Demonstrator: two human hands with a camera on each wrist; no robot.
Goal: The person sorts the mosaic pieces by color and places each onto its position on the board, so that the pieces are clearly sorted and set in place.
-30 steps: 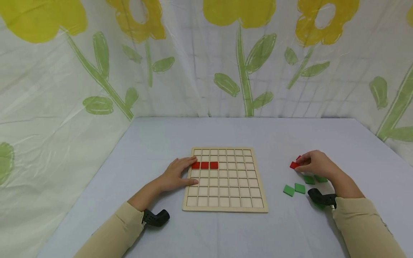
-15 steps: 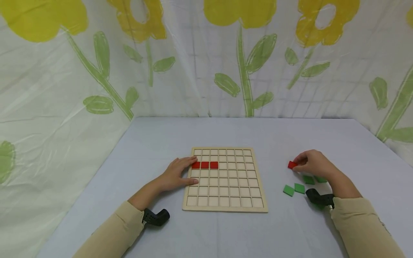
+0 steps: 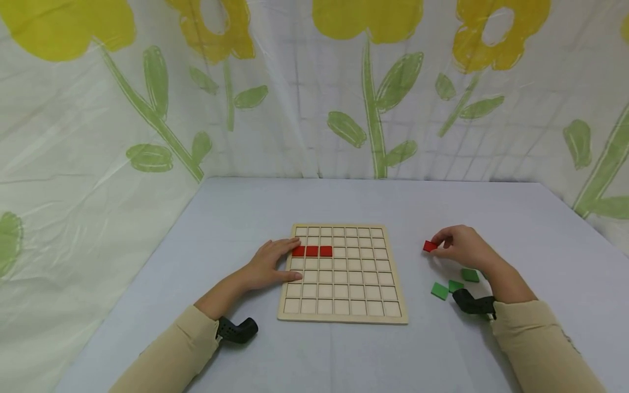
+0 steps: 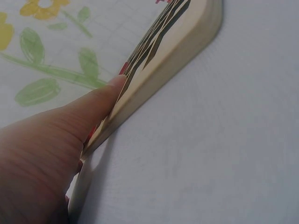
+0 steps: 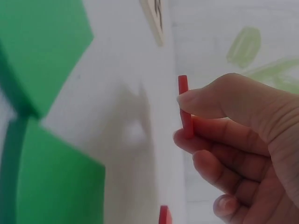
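Observation:
A light wooden grid board (image 3: 342,319) lies flat on the table in the head view. Three red square tiles (image 3: 312,251) fill cells side by side at the left end of one row. My left hand (image 3: 267,266) rests on the board's left edge, fingers and thumb spread; the left wrist view shows its thumb (image 4: 100,99) over the rim. Right of the board, my right hand (image 3: 462,248) pinches a single red tile (image 3: 429,246) between thumb and fingers. In the right wrist view this tile (image 5: 185,122) is edge-on, raised above its shadow.
Several green tiles (image 3: 439,291) lie below the right hand, partly hidden by the wrist and its black camera mount (image 3: 473,302). Another red tile (image 5: 164,215) shows at the bottom of the right wrist view. A flower-printed curtain (image 3: 285,98) hangs behind the white table (image 3: 344,360).
My right hand has lifted the red tile and moved left with it, away from its place above the green tiles. My left hand stays put on the board.

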